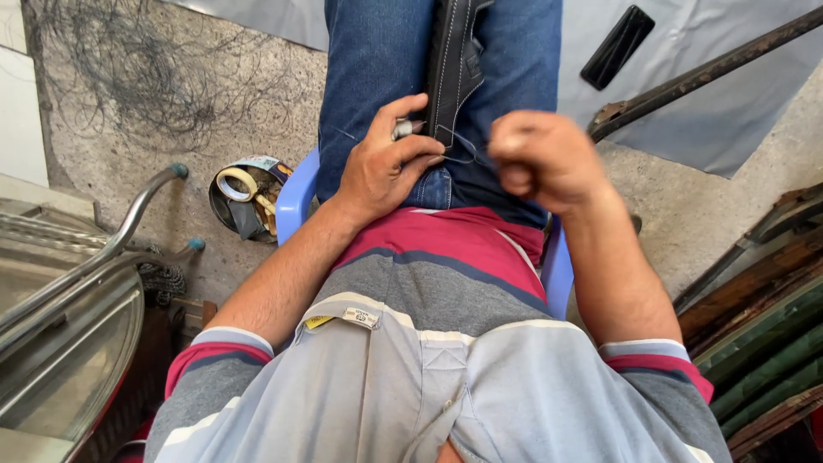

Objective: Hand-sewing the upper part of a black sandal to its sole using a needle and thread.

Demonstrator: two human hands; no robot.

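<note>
Two hands at work over the lap of a seated person, seen from above. Black leather strap [452, 64], white-stitched along its edges, lies on the jeans [369, 69] with its long axis running away from the body, down the thigh toward the knees.

Left hand [386, 163] rests flat on the thigh just left of the strap's near end; its fingers [410, 147] are partly spread, thumb and forefinger pinching a small silvery metal piece [402, 129] that touches the strap's edge. What the piece is, too small to tell.

Right hand [540, 159] hangs just right of the strap end, curled into a loose fist, fingers pressed together. A thin dark thread [467, 154] loops from the strap end toward that fist; whether the fist grips the thread cannot be made out.

Both hands sit close to the strap's near end, one on each side; the left is the one in contact.

Around: blue plastic chair [296, 201] under the person, a tin [249, 193] with tape rolls on the concrete floor [171, 94] at the left, a dark flat phone-like object [617, 47] on a grey sheet [729, 111] to the right.
</note>
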